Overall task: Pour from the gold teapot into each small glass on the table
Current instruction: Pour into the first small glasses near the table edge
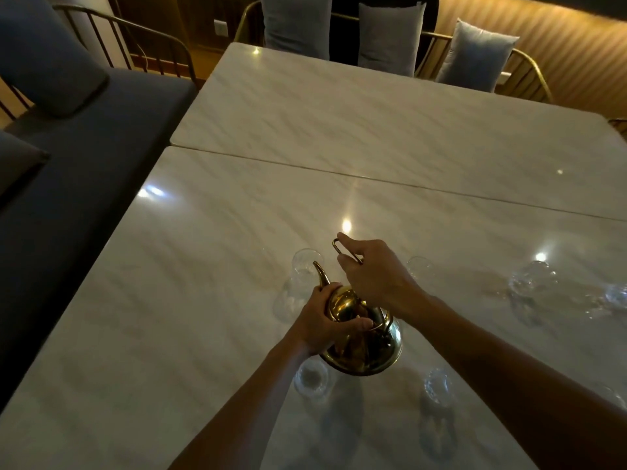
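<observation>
The gold teapot (368, 347) is tilted over the near marble table (210, 266), its spout (320, 274) aimed at a small clear glass (305, 262) just beyond it. My left hand (325, 320) is wrapped around the pot's body and lid. My right hand (369, 269) pinches the thin gold handle (342, 249) above the pot. Another glass (419, 266) stands right of my right hand. Two more, one glass (311, 378) and another glass (437, 385), stand nearer me, below the pot. No stream of liquid is visible.
More clear glassware (532, 279) lies blurred at the right edge. A second marble table (373, 123) adjoins at the far side along a seam. A blue bench (84, 147) runs on the left, and cushioned chairs (475, 52) stand behind.
</observation>
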{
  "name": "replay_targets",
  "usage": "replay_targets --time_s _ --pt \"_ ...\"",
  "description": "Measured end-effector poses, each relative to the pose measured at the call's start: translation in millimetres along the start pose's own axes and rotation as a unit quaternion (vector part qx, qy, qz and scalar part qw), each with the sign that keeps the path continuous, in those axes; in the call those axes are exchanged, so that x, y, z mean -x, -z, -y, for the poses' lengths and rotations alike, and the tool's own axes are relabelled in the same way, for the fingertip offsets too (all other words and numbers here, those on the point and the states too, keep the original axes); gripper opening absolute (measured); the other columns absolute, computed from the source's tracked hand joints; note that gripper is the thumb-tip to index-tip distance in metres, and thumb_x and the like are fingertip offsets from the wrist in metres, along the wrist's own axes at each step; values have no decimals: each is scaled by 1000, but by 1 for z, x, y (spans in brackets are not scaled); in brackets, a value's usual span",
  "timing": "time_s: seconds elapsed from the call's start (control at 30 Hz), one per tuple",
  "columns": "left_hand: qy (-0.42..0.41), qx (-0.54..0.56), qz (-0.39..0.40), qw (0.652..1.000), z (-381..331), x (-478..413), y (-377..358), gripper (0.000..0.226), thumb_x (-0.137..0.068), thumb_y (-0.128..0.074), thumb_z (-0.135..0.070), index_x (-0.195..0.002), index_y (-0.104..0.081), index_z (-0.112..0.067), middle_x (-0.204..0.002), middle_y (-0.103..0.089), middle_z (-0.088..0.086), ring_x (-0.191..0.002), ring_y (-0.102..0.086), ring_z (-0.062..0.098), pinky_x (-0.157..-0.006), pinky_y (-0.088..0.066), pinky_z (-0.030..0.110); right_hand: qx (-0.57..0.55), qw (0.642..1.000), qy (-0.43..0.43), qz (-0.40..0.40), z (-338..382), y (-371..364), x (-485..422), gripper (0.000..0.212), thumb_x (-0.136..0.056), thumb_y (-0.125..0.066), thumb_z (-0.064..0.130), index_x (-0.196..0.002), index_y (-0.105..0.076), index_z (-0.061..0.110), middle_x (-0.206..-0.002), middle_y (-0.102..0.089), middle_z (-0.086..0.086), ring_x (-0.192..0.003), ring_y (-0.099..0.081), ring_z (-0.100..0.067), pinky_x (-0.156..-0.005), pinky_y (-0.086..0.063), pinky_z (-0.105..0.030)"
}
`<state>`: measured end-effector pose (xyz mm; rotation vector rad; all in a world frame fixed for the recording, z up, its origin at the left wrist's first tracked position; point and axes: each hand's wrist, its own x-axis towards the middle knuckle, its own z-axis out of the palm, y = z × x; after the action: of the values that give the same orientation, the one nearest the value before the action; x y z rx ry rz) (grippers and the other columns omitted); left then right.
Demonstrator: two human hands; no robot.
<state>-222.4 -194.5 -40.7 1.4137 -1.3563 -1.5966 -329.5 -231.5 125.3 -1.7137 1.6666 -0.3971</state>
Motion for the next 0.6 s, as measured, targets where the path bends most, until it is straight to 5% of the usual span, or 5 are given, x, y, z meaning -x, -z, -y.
replay_targets --time_s 0.07,0.13,0.37,0.6 --pt "6 -3 0 1000 0 -2 1 107 -50 -85 -72 -143 -50 -33 -138 -55 -2 -122 -63 20 -102 -59 41 12 1000 -13 11 1 0 -5 48 -100 -49 25 -147 -38 29 -132 -60 -15 -49 -57 4 -40 -36 -3" --pt "11 -2 -2 1000 -1 -3 1 106 -50 -84 -72 -142 -51 -33 -138 -54 -2 -123 -62 21 -102 -58 42 24 999 -13 18 3 -1 -8 49 -100 -49 24 -147 -38 28 -130 -61 -14 -41 -54 5 -37 -34 -3" --pt "27 -17 22 999 -5 -6 8 109 -47 -80 -76 -142 -50 -34 -139 -55 -1 -122 -62 20 -101 -58 38 39 998 -17 38 12 0 -15 47 -101 -48 18 -146 -39 23 -77 -50 5 -34 -50 5 -33 -29 -4" --pt "43 -30 26 998 -6 -8 11 110 -47 -80 -77 -143 -52 -32 -138 -56 0 -121 -62 21 -103 -57 43 44 997 -31 46 15 -3 -19 46 -100 -48 19 -145 -41 24 -69 -47 8 -33 -50 7 -33 -30 -4"
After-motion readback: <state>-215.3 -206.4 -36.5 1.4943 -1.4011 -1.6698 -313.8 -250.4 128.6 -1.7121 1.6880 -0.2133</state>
